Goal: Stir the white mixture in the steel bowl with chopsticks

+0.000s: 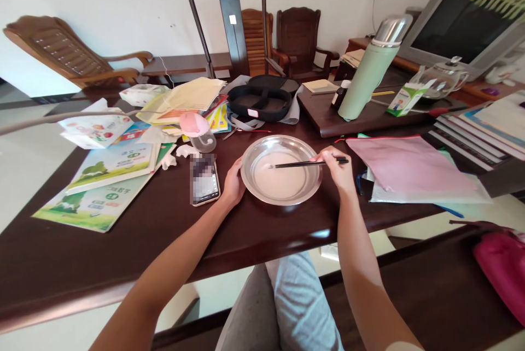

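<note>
A round metal basin stands on the dark wooden table, holding a pale, milky liquid. My left hand grips the basin's left rim, fingers against its outer wall. In my right hand, closed at the basin's right side, are dark chopsticks. They lie nearly level across the basin, with their tips in or just over the liquid near its middle. Left of my left hand lies a phone, its screen partly pixelated.
Workbooks, crumpled tissues and a pink-topped clear cup crowd the left. Behind the basin sits an open black case. To the right are a pink zip pouch, a tall green thermos and a glass teapot.
</note>
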Available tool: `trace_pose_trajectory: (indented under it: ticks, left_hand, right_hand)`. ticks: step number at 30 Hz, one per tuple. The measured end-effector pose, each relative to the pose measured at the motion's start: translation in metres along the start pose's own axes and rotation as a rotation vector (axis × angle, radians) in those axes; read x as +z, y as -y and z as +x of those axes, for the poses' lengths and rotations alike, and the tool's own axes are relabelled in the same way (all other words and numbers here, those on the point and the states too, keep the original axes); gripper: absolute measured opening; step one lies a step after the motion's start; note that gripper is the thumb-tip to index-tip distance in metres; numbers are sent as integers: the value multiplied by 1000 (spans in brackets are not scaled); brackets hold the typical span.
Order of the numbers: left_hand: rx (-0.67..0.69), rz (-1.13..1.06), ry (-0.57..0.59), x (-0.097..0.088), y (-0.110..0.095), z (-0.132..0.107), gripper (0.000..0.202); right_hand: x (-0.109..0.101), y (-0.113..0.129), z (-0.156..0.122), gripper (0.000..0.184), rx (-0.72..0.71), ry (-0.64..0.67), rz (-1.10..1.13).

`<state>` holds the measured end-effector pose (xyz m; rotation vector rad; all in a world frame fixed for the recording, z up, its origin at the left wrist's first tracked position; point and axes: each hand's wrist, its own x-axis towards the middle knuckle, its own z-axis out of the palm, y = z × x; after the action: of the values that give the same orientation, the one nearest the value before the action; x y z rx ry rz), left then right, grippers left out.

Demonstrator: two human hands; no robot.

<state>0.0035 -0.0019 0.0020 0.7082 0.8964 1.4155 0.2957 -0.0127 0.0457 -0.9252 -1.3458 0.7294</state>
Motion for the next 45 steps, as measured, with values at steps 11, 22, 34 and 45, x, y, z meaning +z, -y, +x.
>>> trace_pose_trajectory:
  ticks: [11, 22, 34, 45]
  left_hand:
    - [3, 26, 19, 0, -2, -1, 34]
    - [-9, 46, 2, -1, -3, -1, 35]
    - [-8, 47, 4, 0, -3, -2, 31]
    - [7, 47, 6, 0, -4, -2, 31]
  right_hand:
    - [0, 2, 0, 43, 51, 24, -24]
    - [2, 5, 0, 44, 71, 73, -7]
    - [1, 5, 0, 44, 79, 44, -21]
    - [2, 8, 0, 43, 72, 102, -9]
